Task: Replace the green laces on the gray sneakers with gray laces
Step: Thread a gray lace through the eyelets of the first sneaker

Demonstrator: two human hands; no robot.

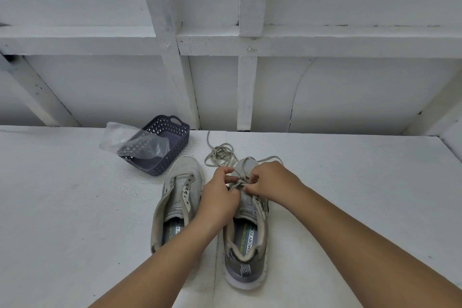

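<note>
Both hands, the left hand (220,197) and right hand (271,182), are pinching the gray lace (238,182) with curled fingers, threading the right sneaker (247,232) on the tabletop (75,207). The left sneaker (175,202) is sitting unlaced beside it. Next likely needs crossing ends into higher eyelets.
</note>
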